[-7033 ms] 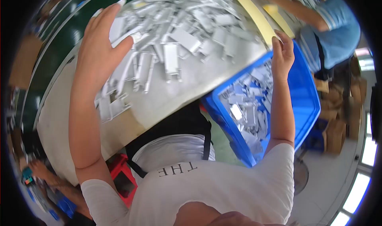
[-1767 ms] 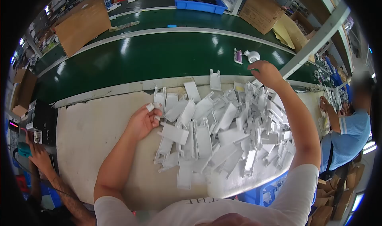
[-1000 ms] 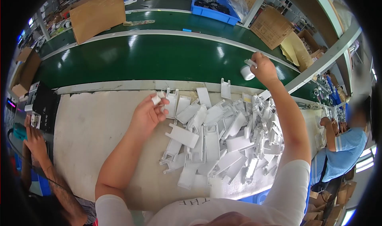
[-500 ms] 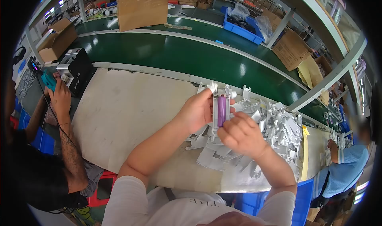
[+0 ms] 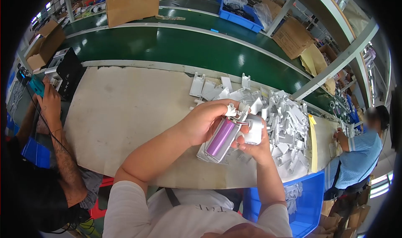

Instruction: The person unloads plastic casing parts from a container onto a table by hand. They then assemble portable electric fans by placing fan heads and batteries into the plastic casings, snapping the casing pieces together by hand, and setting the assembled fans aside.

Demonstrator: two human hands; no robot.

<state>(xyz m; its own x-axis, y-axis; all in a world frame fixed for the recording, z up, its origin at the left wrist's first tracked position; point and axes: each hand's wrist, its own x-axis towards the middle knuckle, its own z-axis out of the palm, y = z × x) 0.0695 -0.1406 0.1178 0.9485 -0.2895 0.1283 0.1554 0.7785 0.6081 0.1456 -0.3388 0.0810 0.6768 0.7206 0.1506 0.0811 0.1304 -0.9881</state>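
Observation:
My left hand (image 5: 201, 123) holds a white casing with a purple cylinder (image 5: 221, 137) lying in it, tilted over the table. My right hand (image 5: 258, 144) is closed round a round white part (image 5: 253, 130) just right of the casing. A short thin link, perhaps wires, runs between the casing and the round part. White material covers a fingertip of my left hand. Behind and to the right of both hands spreads a pile of white plastic casings (image 5: 287, 120) on the pale table (image 5: 125, 112).
A blue bin (image 5: 312, 208) with white parts stands below the table's right edge. Yellow tape (image 5: 313, 144) lies beside the pile. A green conveyor (image 5: 167, 43) runs behind. At left a co-worker's hand (image 5: 50, 104) holds a teal tool; another person (image 5: 362, 150) sits at right.
The purple cylinder's casing has come nearer to my body and tilted. My right hand has moved from the casing's lower end to the round white part. Earlier it took these things from the conveyor.

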